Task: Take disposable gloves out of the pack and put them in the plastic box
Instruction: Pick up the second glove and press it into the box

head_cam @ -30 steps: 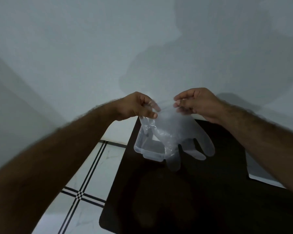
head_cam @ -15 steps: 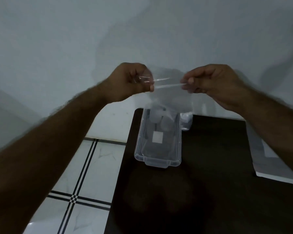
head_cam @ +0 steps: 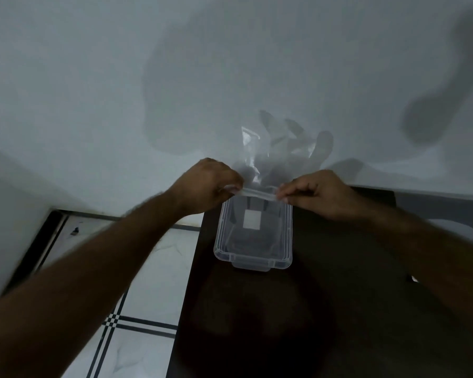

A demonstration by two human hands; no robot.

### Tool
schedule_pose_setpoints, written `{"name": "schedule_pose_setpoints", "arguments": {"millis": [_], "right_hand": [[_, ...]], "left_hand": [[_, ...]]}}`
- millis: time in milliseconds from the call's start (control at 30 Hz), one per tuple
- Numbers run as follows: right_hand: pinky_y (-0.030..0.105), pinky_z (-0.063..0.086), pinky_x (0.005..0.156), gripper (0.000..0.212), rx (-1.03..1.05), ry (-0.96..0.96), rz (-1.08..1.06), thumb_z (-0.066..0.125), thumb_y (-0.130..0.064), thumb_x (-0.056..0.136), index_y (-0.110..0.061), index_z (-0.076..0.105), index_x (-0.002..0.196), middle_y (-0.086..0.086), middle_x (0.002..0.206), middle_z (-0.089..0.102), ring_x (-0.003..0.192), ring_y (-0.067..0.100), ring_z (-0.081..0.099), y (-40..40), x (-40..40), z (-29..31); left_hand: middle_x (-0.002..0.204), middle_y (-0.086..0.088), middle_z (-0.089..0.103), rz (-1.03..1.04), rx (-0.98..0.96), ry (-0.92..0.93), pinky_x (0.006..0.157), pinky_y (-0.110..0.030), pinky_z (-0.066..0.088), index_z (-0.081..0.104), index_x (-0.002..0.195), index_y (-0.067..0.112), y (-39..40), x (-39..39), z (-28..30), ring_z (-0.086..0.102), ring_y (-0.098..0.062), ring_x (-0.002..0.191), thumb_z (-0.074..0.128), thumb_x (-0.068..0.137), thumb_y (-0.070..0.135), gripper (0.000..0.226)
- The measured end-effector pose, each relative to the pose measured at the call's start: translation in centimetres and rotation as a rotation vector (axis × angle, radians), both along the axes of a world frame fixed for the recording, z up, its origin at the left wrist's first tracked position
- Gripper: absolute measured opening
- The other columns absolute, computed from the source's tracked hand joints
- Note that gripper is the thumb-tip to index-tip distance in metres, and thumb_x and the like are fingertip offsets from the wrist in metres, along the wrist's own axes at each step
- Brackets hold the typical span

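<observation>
Both hands pinch the cuff of 1 clear glove [head_cam: 287, 151]: the left hand [head_cam: 210, 184] grips one end, the right hand [head_cam: 316, 193] the other, and its fingers flare beyond them. The step looks like placing it; next, lower it into the box [head_cam: 253, 236] just below the hands on the counter [head_cam: 339, 296], then let go.

At centre frame, the left hand [head_cam: 212, 184] and right hand [head_cam: 316, 193] pinch the cuff of a clear disposable glove [head_cam: 284, 151], its digits fanned toward the wall, above an open plastic box [head_cam: 253, 259] on a dark bench [head_cam: 325, 309].
</observation>
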State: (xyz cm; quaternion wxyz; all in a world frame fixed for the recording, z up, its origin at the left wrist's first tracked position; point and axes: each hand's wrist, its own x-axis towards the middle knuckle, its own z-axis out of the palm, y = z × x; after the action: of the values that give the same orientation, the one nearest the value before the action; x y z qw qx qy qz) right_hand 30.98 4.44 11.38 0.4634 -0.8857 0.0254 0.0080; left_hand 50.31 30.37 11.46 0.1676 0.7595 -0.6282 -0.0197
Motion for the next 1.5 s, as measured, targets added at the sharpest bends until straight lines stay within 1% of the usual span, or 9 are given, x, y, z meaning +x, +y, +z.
{"name": "schedule_pose_setpoints", "arguments": {"millis": [167, 267, 367, 467, 600, 933, 1233, 1400, 1500], "right_hand": [[0.031, 0.055, 0.105, 0.023, -0.283, 0.088, 0.113, 0.074, -0.021, 0.099, -0.022, 0.081, 0.120, -0.005, 0.123, 0.079, 0.115, 0.006, 0.071, 0.7, 1.7, -3.6], [0.034, 0.054, 0.101, 0.021, -0.389, 0.111, 0.185, 0.072, -0.024, 0.099, -0.021, 0.081, 0.118, -0.006, 0.118, 0.080, 0.109, 0.009, 0.072, 1.2, 2.5, -5.4], [0.033, 0.050, 0.100, 0.022, -0.548, 0.174, 0.302, 0.069, -0.026, 0.100, -0.024, 0.080, 0.120, -0.007, 0.120, 0.079, 0.108, 0.014, 0.068, 1.6, 3.0, -7.2], [0.044, 0.046, 0.112, 0.022, -0.637, 0.214, 0.411, 0.068, -0.029, 0.100, -0.026, 0.077, 0.119, -0.006, 0.124, 0.077, 0.112, 0.015, 0.068, 1.9, 3.4, -8.8], [0.045, 0.028, 0.125, 0.027, -0.746, 0.326, 0.491, 0.062, -0.030, 0.103, -0.027, 0.074, 0.127, -0.007, 0.134, 0.072, 0.124, 0.012, 0.064, 2.1, 4.0, -9.1], [0.056, 0.008, 0.132, 0.034, -0.951, 0.487, 0.686, 0.056, -0.033, 0.107, -0.031, 0.063, 0.140, -0.004, 0.147, 0.063, 0.142, 0.019, 0.053, 3.7, 4.3, -10.4], [0.059, 0.007, 0.131, 0.038, -0.930, 0.541, 0.758, 0.057, -0.034, 0.106, -0.028, 0.061, 0.143, -0.003, 0.151, 0.061, 0.145, 0.021, 0.050, 4.5, 4.2, -10.1], [0.049, 0.037, 0.122, 0.044, -0.806, 0.553, 0.681, 0.055, -0.040, 0.105, -0.024, 0.059, 0.147, 0.003, 0.139, 0.069, 0.127, 0.022, 0.064, 4.8, 4.8, -9.7], [0.047, 0.040, 0.120, 0.042, -0.902, 0.472, 0.591, 0.056, -0.038, 0.105, -0.023, 0.060, 0.143, 0.006, 0.135, 0.070, 0.122, 0.026, 0.066, 4.7, 5.5, -10.3]], "left_hand": [[0.101, -0.002, 0.081, -0.024, 0.115, -0.043, 0.093, -0.044, 0.055, 0.079, 0.100, 0.017, -0.8, 1.3, -5.1, 0.073, -0.028, 0.097, 0.075, 0.090, 0.022, 0.012], [0.097, -0.002, 0.080, -0.092, 0.187, -0.086, 0.095, -0.038, 0.050, 0.079, 0.096, 0.018, -1.5, 1.5, -7.0, 0.073, -0.028, 0.093, 0.081, 0.087, 0.022, 0.010], [0.095, 0.000, 0.079, -0.126, 0.266, -0.099, 0.094, -0.041, 0.049, 0.077, 0.097, 0.022, -1.7, 1.2, -8.7, 0.071, -0.026, 0.094, 0.079, 0.089, 0.027, 0.010], [0.096, 0.003, 0.076, -0.169, 0.360, -0.160, 0.096, -0.039, 0.043, 0.073, 0.099, 0.026, -1.9, 0.7, -10.1, 0.069, -0.023, 0.098, 0.070, 0.094, 0.034, 0.010], [0.091, -0.001, 0.075, -0.257, 0.444, -0.299, 0.101, -0.044, 0.044, 0.072, 0.094, 0.025, -2.5, -0.1, -11.3, 0.071, -0.026, 0.095, 0.068, 0.094, 0.034, 0.010], [0.121, -0.006, 0.075, -0.251, 0.716, -0.375, 0.128, -0.056, 0.021, 0.075, 0.122, 0.029, -4.4, -1.2, -12.0, 0.063, -0.029, 0.127, 0.067, 0.101, 0.035, 0.024], [0.127, -0.002, 0.075, -0.255, 0.787, -0.318, 0.130, -0.058, 0.007, 0.074, 0.125, 0.029, -4.4, -1.9, -11.8, 0.062, -0.026, 0.131, 0.066, 0.102, 0.035, 0.025], [0.135, -0.001, 0.072, -0.254, 0.786, -0.296, 0.130, -0.059, 0.003, 0.071, 0.131, 0.032, -4.4, -1.9, -12.2, 0.057, -0.026, 0.139, 0.071, 0.100, 0.032, 0.031], [0.141, -0.001, 0.069, -0.254, 0.806, -0.288, 0.129, -0.060, -0.001, 0.069, 0.136, 0.034, -4.5, -1.9, -12.1, 0.052, -0.026, 0.144, 0.071, 0.100, 0.029, 0.037]]}}
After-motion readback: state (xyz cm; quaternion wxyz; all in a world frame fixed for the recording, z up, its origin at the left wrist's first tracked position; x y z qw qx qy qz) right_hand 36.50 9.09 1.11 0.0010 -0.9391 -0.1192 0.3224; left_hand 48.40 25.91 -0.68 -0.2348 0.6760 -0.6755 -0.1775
